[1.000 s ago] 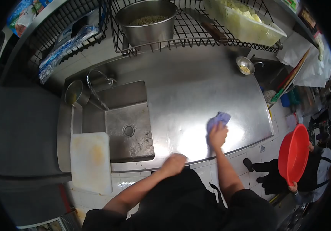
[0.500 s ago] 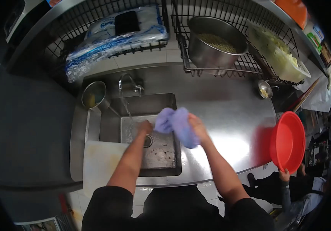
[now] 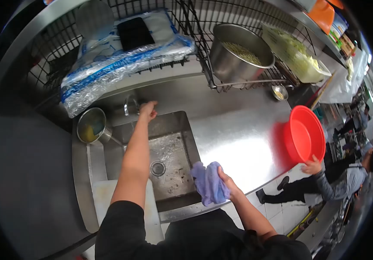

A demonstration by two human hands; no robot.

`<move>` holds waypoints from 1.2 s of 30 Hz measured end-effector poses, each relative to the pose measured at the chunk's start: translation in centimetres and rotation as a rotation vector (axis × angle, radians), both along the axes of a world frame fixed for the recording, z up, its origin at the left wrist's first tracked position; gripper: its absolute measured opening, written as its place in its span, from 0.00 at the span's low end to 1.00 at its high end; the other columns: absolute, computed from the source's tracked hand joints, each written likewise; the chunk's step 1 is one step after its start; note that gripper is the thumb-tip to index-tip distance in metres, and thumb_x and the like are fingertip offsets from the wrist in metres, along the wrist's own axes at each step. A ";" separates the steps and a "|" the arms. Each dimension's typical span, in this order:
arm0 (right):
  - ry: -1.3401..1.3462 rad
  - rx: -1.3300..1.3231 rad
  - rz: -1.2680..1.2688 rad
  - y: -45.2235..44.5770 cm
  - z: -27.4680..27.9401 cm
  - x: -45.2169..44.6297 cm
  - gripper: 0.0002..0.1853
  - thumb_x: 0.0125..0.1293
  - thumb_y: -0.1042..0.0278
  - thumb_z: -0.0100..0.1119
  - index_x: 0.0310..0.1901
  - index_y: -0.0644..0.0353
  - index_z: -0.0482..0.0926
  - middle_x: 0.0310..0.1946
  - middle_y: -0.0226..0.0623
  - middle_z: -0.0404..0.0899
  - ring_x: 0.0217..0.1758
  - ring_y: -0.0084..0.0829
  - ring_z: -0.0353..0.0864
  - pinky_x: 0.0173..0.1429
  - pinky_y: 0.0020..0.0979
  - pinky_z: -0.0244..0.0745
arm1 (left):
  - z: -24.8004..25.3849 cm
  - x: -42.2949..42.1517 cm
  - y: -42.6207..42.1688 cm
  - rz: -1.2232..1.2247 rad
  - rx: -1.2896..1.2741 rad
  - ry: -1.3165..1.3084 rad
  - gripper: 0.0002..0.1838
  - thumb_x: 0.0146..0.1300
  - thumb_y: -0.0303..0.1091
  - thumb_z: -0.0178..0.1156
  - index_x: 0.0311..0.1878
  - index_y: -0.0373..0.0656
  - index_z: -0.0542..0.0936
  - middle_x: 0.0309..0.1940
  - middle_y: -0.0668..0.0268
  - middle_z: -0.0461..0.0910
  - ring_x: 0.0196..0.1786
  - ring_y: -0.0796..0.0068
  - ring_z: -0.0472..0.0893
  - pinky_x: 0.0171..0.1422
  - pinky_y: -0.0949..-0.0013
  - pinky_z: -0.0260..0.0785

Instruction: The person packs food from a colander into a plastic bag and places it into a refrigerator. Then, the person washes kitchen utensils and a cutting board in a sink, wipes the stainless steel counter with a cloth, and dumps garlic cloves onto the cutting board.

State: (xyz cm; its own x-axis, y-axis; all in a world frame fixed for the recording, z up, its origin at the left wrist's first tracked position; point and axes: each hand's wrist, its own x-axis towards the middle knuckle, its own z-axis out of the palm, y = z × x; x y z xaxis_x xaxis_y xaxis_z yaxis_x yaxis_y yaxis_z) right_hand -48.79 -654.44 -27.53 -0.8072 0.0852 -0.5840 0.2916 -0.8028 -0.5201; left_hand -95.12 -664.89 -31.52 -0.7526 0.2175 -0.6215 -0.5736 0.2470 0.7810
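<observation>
At the back of the sink (image 3: 182, 130), my left hand (image 3: 148, 111) is closed at the tap (image 3: 130, 105), over the spot where its handle sits; the fingers cover the handle. A bunched purple cloth (image 3: 211, 184) hangs from my right hand (image 3: 229, 184), thumb on top, above the sink's front right corner. Water wets the sink floor around the drain (image 3: 157, 168). My left forearm hides most of the area below the spout.
A steel pot (image 3: 92, 125) stands left of the sink, and a white cutting board (image 3: 152, 212) lies over its front left. On the right, another person's hand (image 3: 312, 165) holds a red basin (image 3: 305, 134) against the counter. A rack (image 3: 256, 82) above holds a large pot (image 3: 234, 65).
My left hand has gone from inside the sink up to the tap. My right hand has brought the cloth nearer to my body. The view has shifted, and the other person is more visible.
</observation>
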 end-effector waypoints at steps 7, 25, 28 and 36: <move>0.232 1.162 0.211 -2.3 8.4 -4.7 0.35 0.76 0.38 0.34 0.57 0.67 0.75 0.53 0.48 0.78 0.60 0.37 0.75 0.67 0.37 0.66 | 2.2 11.6 -4.6 -0.413 0.467 0.047 0.28 0.62 0.55 0.65 0.57 0.46 0.73 0.47 0.65 0.77 0.49 0.70 0.79 0.52 0.64 0.71; 0.775 0.904 -0.055 8.7 27.9 9.3 0.34 0.75 0.39 0.39 0.58 0.67 0.75 0.42 0.34 0.81 0.45 0.24 0.79 0.52 0.28 0.74 | 19.9 40.9 -2.0 0.192 0.009 1.283 0.27 0.72 0.49 0.54 0.23 0.35 0.75 0.11 0.64 0.66 0.20 0.76 0.69 0.26 0.68 0.60; 0.880 0.648 -0.047 10.3 25.4 16.4 0.42 0.73 0.33 0.34 0.65 0.69 0.67 0.49 0.39 0.80 0.50 0.27 0.79 0.56 0.28 0.74 | 9.6 47.6 1.9 -0.233 0.152 0.619 0.37 0.73 0.65 0.38 0.38 0.37 0.81 0.33 0.61 0.82 0.38 0.68 0.79 0.44 0.61 0.70; 0.658 0.741 -0.209 15.3 17.8 37.0 0.45 0.72 0.31 0.29 0.70 0.71 0.60 0.60 0.42 0.73 0.65 0.31 0.70 0.70 0.34 0.61 | 14.2 64.5 14.1 -0.656 0.931 -0.017 0.25 0.72 0.45 0.56 0.62 0.37 0.71 0.55 0.60 0.78 0.54 0.70 0.80 0.59 0.64 0.75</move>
State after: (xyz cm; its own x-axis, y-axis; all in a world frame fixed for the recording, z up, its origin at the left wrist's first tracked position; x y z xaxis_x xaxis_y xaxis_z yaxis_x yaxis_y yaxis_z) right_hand -11.77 -639.09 -9.75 -0.8772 0.4222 0.2285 -0.3418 -0.2150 -0.9148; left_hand -30.66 -650.82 -17.31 -0.3169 0.9482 -0.0215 -0.5598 -0.1687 0.8113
